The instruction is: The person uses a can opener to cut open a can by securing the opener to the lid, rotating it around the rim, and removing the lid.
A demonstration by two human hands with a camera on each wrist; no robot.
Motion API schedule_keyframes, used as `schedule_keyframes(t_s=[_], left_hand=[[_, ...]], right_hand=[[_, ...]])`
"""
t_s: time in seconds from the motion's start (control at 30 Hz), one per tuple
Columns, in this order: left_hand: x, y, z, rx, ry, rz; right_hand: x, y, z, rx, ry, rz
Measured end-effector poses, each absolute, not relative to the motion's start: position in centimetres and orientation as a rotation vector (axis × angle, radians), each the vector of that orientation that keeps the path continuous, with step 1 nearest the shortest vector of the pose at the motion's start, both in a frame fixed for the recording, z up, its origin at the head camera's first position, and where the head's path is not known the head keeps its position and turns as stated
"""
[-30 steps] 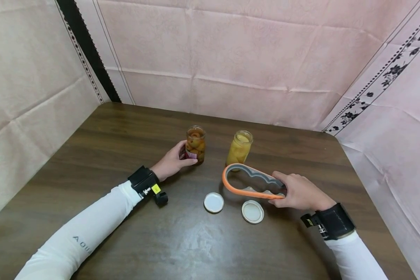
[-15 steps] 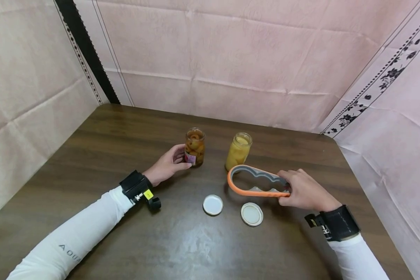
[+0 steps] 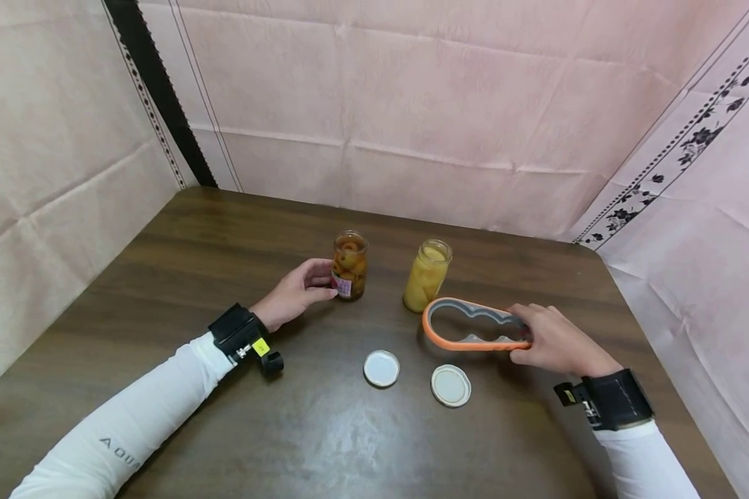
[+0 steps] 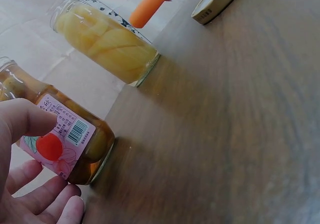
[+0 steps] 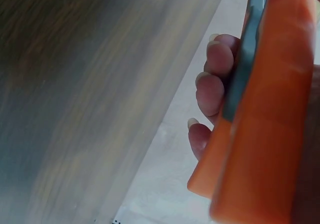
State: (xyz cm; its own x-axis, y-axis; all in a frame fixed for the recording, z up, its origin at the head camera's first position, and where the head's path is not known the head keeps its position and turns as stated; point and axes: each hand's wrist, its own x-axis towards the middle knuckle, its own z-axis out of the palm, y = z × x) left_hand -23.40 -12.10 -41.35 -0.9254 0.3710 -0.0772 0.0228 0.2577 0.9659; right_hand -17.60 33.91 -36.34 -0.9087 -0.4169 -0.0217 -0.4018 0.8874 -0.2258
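My left hand [image 3: 292, 291] is beside an uncapped glass jar [image 3: 351, 262] of brown fruit, which stands upright on the table. In the left wrist view the thumb lies over its pink label [image 4: 82, 129], while the other fingers are loosely spread near its base. My right hand [image 3: 558, 339] grips the ends of an orange and grey looped jar opener [image 3: 468, 345], whose loop is around nothing. Fingertips [image 5: 220, 58] show past the far handle of the opener in the right wrist view. Just behind the loop stands a second uncapped jar [image 3: 426, 277], filled with yellow fruit.
Two pale round lids, a left one [image 3: 381, 369] and a right one [image 3: 451, 386], lie in front of the jars. The brown wooden table [image 3: 256, 430] meets pale patterned cloth [image 3: 412, 125] hung at its back and sides.
The right hand has carried the jar opener to the right, away from the yellow fruit jar. My left hand has drawn back slightly leftward, its fingers loosening from the brown fruit jar.
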Motion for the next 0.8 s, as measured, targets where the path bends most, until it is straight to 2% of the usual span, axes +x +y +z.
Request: schedule_keyframes(t_s=[0.8], left_hand=[[-23.5, -12.6, -41.1, 0.41, 2.253, 1.745]], right_hand=[[-18.6, 35.6, -37.5, -0.464, 2.872, -0.405]])
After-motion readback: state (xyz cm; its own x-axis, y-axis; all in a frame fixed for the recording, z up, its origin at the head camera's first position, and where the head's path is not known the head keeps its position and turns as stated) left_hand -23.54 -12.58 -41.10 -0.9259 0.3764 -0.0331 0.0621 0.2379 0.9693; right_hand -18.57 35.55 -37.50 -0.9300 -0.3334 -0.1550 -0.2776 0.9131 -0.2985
